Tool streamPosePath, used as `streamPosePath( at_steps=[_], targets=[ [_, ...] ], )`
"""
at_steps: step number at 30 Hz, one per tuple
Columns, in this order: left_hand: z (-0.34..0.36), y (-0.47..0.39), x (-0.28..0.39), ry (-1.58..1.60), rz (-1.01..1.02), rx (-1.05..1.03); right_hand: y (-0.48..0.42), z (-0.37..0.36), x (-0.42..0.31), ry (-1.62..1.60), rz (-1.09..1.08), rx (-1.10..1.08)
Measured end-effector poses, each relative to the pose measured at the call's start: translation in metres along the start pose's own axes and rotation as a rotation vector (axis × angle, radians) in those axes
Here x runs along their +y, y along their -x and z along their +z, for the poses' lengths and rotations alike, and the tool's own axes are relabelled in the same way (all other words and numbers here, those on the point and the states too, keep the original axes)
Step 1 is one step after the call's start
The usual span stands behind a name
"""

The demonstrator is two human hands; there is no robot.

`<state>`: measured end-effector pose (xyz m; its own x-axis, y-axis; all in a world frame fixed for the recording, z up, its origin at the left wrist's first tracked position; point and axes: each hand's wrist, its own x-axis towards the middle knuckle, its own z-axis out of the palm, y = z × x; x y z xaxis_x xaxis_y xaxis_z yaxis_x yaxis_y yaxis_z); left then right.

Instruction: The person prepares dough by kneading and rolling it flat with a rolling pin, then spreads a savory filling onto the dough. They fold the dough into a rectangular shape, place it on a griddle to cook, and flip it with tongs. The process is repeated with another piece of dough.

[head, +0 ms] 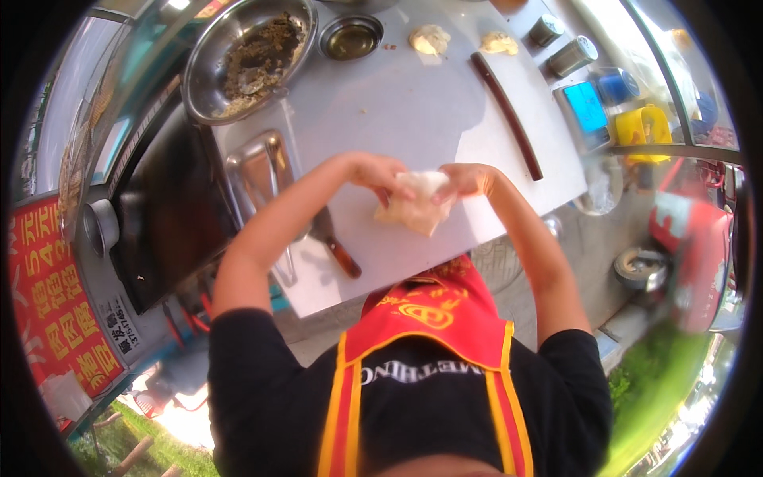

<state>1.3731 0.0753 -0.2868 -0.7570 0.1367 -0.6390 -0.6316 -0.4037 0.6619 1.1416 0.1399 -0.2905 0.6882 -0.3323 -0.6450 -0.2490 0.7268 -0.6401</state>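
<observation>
Between my two hands is a pale, soft sheet of dough (417,208), folded and slightly blurred, above the front part of the white work table (381,137). My left hand (381,179) grips its left upper edge, fingers curled over it. On the other side my right hand (465,182) pinches the right upper edge. The lower corner of the dough droops towards the table's front edge; whether it touches the surface I cannot tell. Left of the dough lies a spatula-like tool with a brown wooden handle (344,259).
At the back left stand a steel bowl of crumbly filling (250,65) and a small bowl of oil (350,39). Two dough lumps (429,40) (499,43) and a dark rolling pin (506,116) lie further right. A metal tray (262,167) borders the black griddle (173,203); a digital scale (584,110) stands right.
</observation>
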Motion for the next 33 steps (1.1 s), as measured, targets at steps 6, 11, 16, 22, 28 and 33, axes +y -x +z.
streamPosePath(
  at_steps=[6,11,16,22,28,33],
  targets=[
    [0.006,0.036,0.043,0.060,0.067,0.116,0.025,-0.009,-0.064,0.177,-0.108,-0.120],
    [0.050,0.075,0.080,-0.330,0.177,0.599,0.063,0.013,-0.127,0.964,-0.247,0.111],
    [0.144,-0.029,-0.014,-0.688,0.355,1.341,0.050,0.002,-0.027,1.308,-0.734,0.207],
    [0.196,-0.125,-0.051,-0.402,0.471,1.656,0.068,-0.024,0.045,1.379,-0.772,0.615],
    [0.074,-0.126,-0.032,0.705,1.117,1.624,0.047,-0.071,0.041,1.111,-0.408,1.190],
    [0.054,-0.113,-0.016,0.400,0.815,1.824,0.059,-0.081,0.015,1.232,-0.562,1.037]
  ],
)
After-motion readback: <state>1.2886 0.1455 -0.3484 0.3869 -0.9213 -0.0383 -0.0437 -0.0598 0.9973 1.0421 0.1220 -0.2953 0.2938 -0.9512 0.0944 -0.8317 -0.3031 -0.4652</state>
